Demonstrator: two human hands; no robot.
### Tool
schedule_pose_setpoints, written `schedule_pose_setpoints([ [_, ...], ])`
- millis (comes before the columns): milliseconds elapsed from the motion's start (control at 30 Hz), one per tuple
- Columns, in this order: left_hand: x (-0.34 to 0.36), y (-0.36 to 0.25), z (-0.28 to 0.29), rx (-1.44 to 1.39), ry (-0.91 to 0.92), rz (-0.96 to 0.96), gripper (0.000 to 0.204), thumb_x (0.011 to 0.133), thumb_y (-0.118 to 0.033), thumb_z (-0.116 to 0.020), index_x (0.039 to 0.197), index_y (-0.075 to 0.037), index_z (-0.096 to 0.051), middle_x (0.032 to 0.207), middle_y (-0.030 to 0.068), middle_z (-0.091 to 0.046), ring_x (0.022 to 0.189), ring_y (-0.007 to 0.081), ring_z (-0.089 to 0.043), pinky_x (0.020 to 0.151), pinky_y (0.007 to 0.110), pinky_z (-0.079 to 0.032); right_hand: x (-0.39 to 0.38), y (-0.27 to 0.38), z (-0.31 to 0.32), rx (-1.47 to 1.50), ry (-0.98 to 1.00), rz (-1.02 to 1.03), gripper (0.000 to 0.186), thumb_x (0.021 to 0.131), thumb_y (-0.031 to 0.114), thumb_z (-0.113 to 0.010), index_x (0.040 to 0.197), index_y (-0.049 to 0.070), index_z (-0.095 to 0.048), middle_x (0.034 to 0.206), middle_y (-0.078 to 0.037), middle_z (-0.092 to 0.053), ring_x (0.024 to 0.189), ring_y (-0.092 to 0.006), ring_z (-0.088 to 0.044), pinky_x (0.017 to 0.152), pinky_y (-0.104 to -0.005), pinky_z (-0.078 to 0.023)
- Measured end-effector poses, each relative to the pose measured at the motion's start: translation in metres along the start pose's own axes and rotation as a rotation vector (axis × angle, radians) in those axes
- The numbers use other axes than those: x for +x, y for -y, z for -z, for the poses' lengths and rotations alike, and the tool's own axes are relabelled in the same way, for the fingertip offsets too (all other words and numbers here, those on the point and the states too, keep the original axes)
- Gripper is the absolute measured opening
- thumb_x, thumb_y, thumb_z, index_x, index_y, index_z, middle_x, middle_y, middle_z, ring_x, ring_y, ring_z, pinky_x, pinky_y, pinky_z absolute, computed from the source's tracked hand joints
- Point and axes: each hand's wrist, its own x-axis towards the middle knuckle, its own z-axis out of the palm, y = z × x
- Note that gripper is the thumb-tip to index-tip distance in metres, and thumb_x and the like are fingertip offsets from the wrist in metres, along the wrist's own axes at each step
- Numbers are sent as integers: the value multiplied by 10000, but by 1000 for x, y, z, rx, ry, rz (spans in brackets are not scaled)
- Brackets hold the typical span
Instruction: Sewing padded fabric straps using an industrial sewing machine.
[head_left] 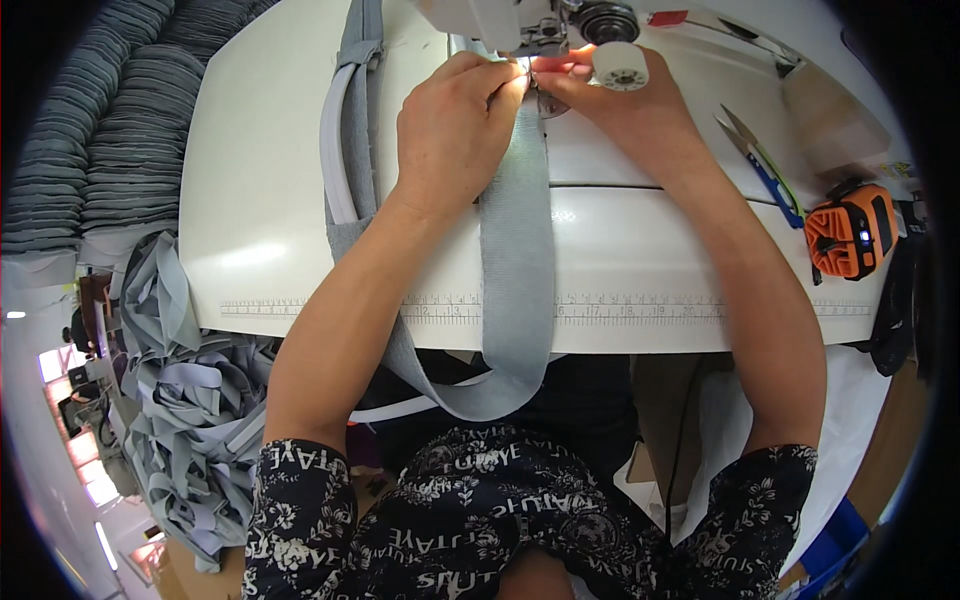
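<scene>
Two bare hands, the left hand [455, 125] and the right hand [625, 110], meet under the sewing machine [490, 22], toward the far edge of the bench [255, 190]. I see the left one pinching the grey strap [515, 270] where it enters the machine; the right has its fingers bent inward, and I cannot tell whether it grips anything. The strap runs down the bench and sags in a loop past the near edge. Toward the left edge lies a grey band with a white strip [340, 140]; snips [765, 170] and an orange gadget [850, 235] sit by the right edge.

My worry is the fingertips: so near the needle, a slip could put one under it. The hanging loop could also drag the strap crooked if it snags on the near edge.

A white knob [622, 66] hides some right fingers, glare washes out the gap between the hands, and the needle seems hidden, as far as I can judge. The machine's top is cut off.
</scene>
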Motion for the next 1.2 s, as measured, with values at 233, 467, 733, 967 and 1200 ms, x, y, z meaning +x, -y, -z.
schedule_pose_setpoints([
  [233, -1, 1, 2, 7, 4, 12, 193, 884, -220, -593, 951, -100, -730, 943, 71, -683, 777, 291, -653, 685, 392, -523, 1, 21, 1, -15, 97, -191, 310, 810, 321, -669, 810, 11, -677, 694, -155, -623, 649, -279, -617, 629, -387, -485],
  [467, -1, 1, 0, -6, 8, 27, 195, 868, -236, -609, 939, -100, -729, 937, 73, -682, 795, 288, -653, 701, 390, -522, 1, 25, 4, -40, 106, -209, 297, 814, 306, -653, 821, 11, -685, 667, -153, -624, 607, -278, -604, 615, -385, -480],
  [733, -1, 1, 1, -8, 33, 47, 214, 846, -245, -618, 965, -104, -728, 943, 69, -675, 804, 281, -651, 722, 385, -521, 2, 25, 5, -69, 130, -218, 374, 764, 358, -673, 771, -16, -650, 658, -158, -605, 602, -271, -593, 610, -379, -475],
  [967, -2, 1, 3, -30, 71, 87, 244, 846, -251, -619, 996, -92, -726, 978, 73, -675, 835, 277, -655, 745, 382, -522, 1, 25, 8, 47, 155, -269, 391, 708, 336, -700, 717, -45, -611, 702, -176, -575, 612, -281, -568, 614, -390, -467],
  [1200, -4, 0, 8, -56, 49, 78, 234, 840, -226, -635, 982, -63, -724, 926, 90, -674, 799, 268, -655, 721, 359, -517, 2, 49, 18, -83, 281, -434, 264, 822, 231, -724, 919, -6, -663, 895, -38, -688, 835, -97, -605, 785, -265, -478],
])
